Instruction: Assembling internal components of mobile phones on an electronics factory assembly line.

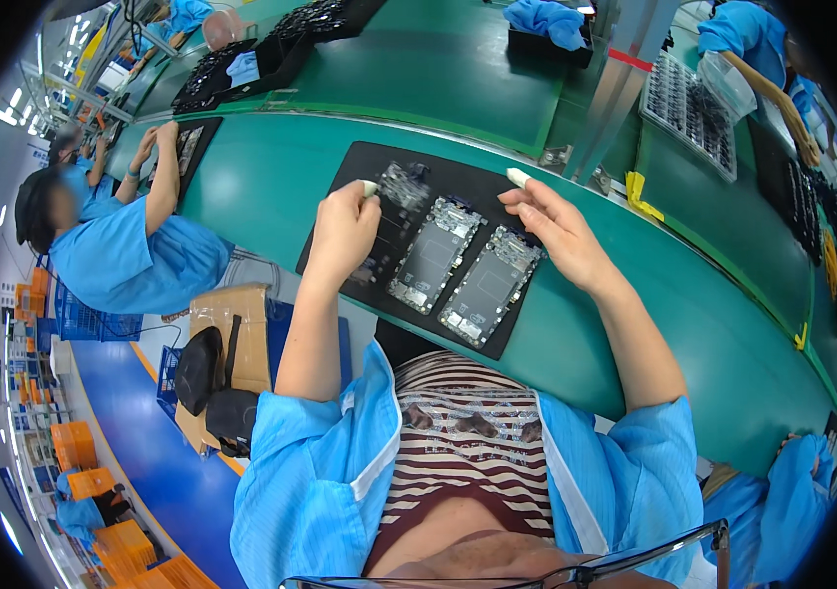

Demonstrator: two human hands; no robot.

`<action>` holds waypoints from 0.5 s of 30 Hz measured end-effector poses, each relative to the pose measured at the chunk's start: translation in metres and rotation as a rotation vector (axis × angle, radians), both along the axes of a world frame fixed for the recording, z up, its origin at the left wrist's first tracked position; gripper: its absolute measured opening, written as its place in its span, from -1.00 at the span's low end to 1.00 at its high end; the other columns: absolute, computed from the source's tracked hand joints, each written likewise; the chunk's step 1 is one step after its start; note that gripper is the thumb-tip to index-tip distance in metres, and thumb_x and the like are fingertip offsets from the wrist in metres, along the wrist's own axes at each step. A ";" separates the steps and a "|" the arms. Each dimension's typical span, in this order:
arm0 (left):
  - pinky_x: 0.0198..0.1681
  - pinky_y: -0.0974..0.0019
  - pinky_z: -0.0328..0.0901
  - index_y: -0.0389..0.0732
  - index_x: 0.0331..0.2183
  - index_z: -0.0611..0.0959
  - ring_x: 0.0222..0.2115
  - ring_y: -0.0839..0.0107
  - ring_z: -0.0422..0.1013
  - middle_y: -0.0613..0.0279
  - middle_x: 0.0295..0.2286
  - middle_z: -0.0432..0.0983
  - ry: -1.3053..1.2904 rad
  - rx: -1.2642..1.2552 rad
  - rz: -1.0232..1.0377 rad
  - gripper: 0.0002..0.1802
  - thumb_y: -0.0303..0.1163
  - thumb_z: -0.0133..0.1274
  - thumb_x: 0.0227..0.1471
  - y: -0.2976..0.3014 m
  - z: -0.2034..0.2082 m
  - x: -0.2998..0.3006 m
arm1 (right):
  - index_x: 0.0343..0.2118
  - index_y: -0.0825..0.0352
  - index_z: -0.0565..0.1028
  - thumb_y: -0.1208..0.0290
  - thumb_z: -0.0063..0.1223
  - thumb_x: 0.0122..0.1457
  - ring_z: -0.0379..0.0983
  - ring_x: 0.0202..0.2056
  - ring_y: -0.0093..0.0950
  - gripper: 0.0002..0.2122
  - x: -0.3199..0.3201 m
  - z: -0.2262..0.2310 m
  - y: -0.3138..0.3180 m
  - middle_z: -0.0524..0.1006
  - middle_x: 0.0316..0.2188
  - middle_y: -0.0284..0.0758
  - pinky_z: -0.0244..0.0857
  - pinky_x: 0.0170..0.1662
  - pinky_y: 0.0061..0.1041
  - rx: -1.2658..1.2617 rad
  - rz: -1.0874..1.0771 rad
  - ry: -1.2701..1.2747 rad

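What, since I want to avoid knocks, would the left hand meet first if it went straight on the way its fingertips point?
The left hand would probably meet the blurred circuit board just right of its fingertips, over the black mat; depth is unclear, so they may even touch.

One mat (367,162) lies along the bench's (575,348) near edge. From this mat's middle to its right edge, two phone boards (494,288) lie side by side; blurred parts (404,187) lie left of them, toward its far edge. Beyond the bench's far edge, cloth (546,20) lies in a box (534,51).
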State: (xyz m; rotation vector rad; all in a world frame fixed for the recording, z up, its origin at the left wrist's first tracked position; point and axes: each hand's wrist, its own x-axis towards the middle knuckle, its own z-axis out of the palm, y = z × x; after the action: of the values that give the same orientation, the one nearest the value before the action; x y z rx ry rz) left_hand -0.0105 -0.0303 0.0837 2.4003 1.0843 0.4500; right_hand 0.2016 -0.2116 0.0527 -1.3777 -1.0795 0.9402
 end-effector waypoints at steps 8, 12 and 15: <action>-0.54 0.60 0.12 -0.37 -0.29 0.57 -0.55 0.79 0.23 0.45 -0.52 0.46 -0.375 -0.864 -0.328 -0.83 -0.58 -0.01 0.01 -0.052 -0.009 0.006 | 0.13 0.43 0.20 0.31 -0.20 0.28 0.35 -0.03 -0.43 -0.58 -0.009 0.003 -0.001 0.37 -0.01 -0.19 0.25 -0.01 -0.44 -0.219 0.117 0.561; -0.50 0.61 0.15 -0.37 -0.29 0.58 -0.53 0.78 0.25 0.45 -0.51 0.48 -0.386 -0.885 -0.336 -0.83 -0.59 -0.01 0.00 -0.061 -0.017 0.008 | 0.03 0.42 0.35 0.38 -0.13 0.25 0.43 -0.18 -0.59 -0.67 -0.003 0.003 0.000 0.49 -0.18 -0.28 0.33 -0.14 -0.61 -0.163 0.323 0.653; -0.47 0.60 0.17 -0.37 -0.29 0.58 -0.50 0.77 0.28 0.43 -0.49 0.50 -0.415 -0.887 -0.316 -0.84 -0.60 -0.01 0.01 -0.066 -0.017 0.009 | -0.03 0.39 0.43 0.39 -0.07 0.22 0.42 -0.31 -0.70 -0.71 -0.006 0.008 0.000 0.53 -0.28 -0.38 0.29 -0.29 -0.72 -0.154 0.249 0.603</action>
State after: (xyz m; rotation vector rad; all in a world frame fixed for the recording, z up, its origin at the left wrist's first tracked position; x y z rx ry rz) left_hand -0.0012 -0.0961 0.0668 1.5494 0.5281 0.2551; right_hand 0.1953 -0.2120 0.0612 -0.9838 -0.7305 1.5276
